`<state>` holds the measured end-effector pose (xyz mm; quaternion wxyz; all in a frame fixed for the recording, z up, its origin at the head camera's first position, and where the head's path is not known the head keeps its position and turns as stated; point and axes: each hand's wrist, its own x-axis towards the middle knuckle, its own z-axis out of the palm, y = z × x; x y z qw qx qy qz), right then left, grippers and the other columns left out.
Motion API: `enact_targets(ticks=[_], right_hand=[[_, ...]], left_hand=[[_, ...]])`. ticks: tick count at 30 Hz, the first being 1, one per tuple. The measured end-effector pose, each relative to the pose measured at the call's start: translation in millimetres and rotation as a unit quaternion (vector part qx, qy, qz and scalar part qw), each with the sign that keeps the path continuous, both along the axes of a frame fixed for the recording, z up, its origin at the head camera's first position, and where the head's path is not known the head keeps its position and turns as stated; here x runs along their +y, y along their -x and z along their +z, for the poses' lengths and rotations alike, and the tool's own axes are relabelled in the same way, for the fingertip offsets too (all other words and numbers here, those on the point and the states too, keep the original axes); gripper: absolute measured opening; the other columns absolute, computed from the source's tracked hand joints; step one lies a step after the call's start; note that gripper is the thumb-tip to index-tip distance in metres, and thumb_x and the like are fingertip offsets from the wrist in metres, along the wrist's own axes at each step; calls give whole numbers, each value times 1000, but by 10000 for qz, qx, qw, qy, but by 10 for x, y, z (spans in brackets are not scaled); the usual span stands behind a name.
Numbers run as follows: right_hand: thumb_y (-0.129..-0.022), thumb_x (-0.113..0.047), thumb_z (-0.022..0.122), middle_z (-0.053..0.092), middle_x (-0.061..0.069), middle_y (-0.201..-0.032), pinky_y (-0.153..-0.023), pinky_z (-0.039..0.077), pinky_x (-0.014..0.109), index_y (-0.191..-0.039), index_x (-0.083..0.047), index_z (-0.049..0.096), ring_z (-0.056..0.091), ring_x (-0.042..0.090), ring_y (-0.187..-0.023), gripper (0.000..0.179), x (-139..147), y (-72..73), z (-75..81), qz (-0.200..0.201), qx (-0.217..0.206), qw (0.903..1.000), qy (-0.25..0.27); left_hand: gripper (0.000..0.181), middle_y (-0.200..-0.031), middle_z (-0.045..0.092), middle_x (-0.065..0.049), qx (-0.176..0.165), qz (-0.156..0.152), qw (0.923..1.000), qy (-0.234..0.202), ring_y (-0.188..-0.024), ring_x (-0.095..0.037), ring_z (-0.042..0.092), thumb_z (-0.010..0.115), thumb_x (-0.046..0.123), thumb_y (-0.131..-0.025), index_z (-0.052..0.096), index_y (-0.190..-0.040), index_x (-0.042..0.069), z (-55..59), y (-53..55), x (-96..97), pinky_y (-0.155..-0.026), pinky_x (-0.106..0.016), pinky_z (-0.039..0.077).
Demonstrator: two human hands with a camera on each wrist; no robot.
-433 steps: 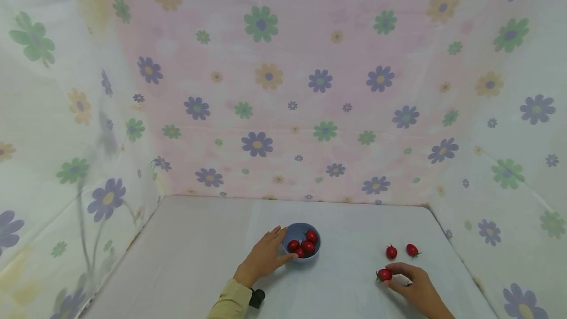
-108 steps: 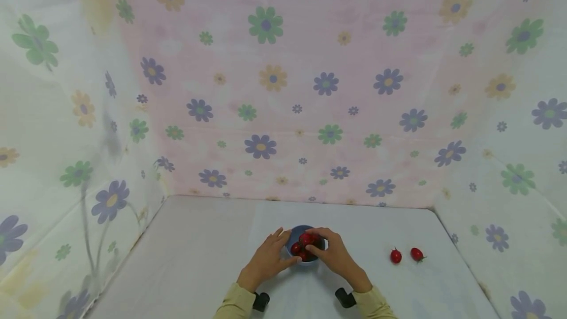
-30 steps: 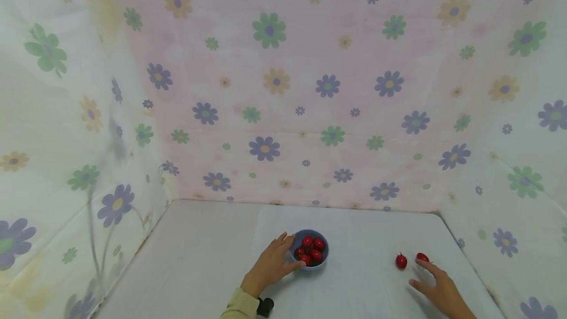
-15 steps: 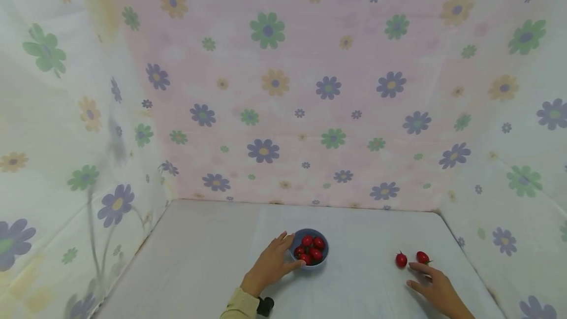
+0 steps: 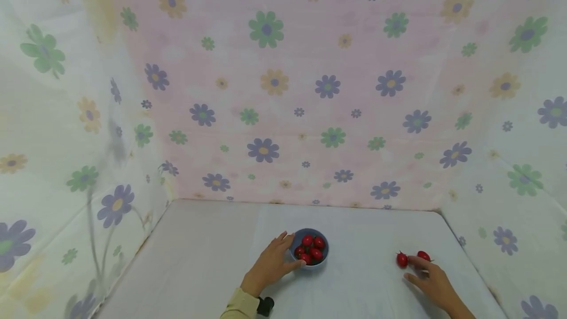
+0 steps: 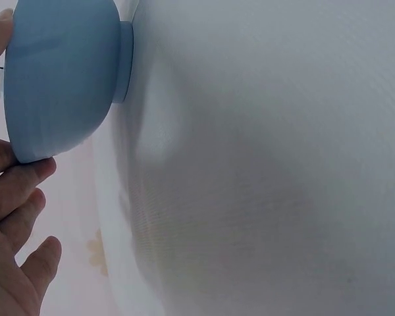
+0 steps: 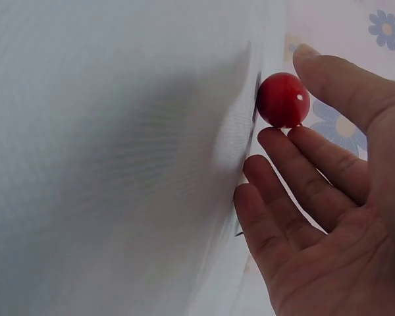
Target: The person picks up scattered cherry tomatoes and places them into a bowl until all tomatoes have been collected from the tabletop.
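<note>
A small blue bowl (image 5: 301,236) holds several red cherry tomatoes (image 5: 316,254). My left hand (image 5: 268,268) steadies it by the rim, thumb on the near side and fingers at the left; the left wrist view shows the bowl's outer wall (image 6: 62,79) between thumb and fingertips. At the right, my right hand (image 5: 431,283) is beside a loose cherry tomato (image 5: 402,260), thumb and fingers spread around it. The right wrist view has fingertips at this tomato (image 7: 283,100) while the thumb stands apart. Another cherry tomato (image 5: 423,256) lies just behind the hand, partly covered.
A white cloth covers the table (image 5: 212,250). Flower-printed fabric walls (image 5: 283,112) enclose it at the back and both sides. A black wrist strap piece (image 5: 266,306) shows below my left hand.
Earlier my right hand put a held cherry tomato into the bowl, then returned right. In the last second it shifted from the farther-right loose tomato to the left one. My left hand stays at the bowl.
</note>
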<state>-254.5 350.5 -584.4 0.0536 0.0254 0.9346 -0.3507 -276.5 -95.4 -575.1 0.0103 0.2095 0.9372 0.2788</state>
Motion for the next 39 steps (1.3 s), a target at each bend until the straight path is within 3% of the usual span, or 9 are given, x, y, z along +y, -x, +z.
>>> enact_targets(ticks=[10, 17, 27, 39], right_hand=[[-86, -20, 82, 64, 29, -128, -95, 57, 51, -133, 11, 58, 62, 43, -117, 61, -6, 66, -24, 86, 275, 9996, -19], [-90, -14, 78, 72, 22, -115, -89, 60, 46, -124, 9, 66, 69, 35, -105, 42, -93, 135, -17, 105, 484, 9988, 60], [-83, -8, 83, 74, 12, -99, -80, 61, 42, -112, 7, 70, 68, 24, -89, 34, -252, 264, -4, 1, 674, 9977, -63], [-84, -10, 83, 73, 15, -110, -86, 59, 47, -116, 3, 71, 68, 29, -99, 36, -323, 293, 15, 71, 655, 9978, -46]], left_hand=[[91, -157, 45, -15, -37, 7, 10000, 19, -151, -34, 34, 62, 68, -89, 45, -153, 4, -28, 12, 4, -121, -57, 30], [91, -157, 45, -15, -28, 27, 10000, -3, -150, -34, 35, 63, 68, -89, 46, -152, 4, -33, 10, 3, -121, -57, 31], [90, -156, 47, -14, -12, 11, 10000, -16, -150, -34, 35, 64, 66, -89, 47, -151, 3, -5, 0, 3, -121, -56, 30], [90, -157, 45, -15, -65, 31, 9999, -90, -151, -34, 34, 64, 65, -90, 45, -153, 4, 3, -3, 12, -122, -56, 30]])
